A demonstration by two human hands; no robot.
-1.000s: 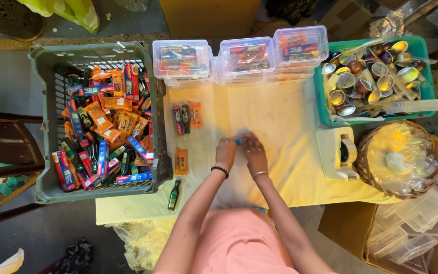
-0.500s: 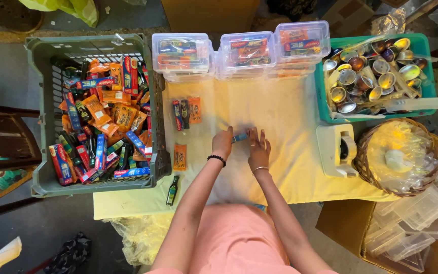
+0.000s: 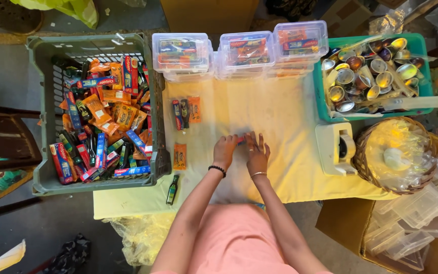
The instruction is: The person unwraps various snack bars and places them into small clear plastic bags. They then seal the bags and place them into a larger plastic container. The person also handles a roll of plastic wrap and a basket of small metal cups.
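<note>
My left hand [image 3: 225,150] and my right hand [image 3: 257,153] rest side by side in the middle of the yellow cloth [image 3: 280,109]. They close on a small red and blue packet [image 3: 240,140], and only its top edge shows between the fingers. The left hand's fingers are curled. The right hand's fingers lie spread over the cloth beside the packet. A black band is on the left wrist and a thin bangle on the right.
A grey crate [image 3: 41,116] of toothpaste boxes and orange sachets stands left. Three stacks of clear lidded boxes [image 3: 247,48] line the back. A teal basket [image 3: 422,45] of metal cups, a white tape dispenser [image 3: 336,148] and a wicker basket [image 3: 362,152] sit right. Loose sachets [image 3: 179,156] and a small bottle [image 3: 172,189] lie left of my hands.
My hands have drawn closer together over the packet, so less of it shows than half a second ago. They stay at the same spot on the cloth.
</note>
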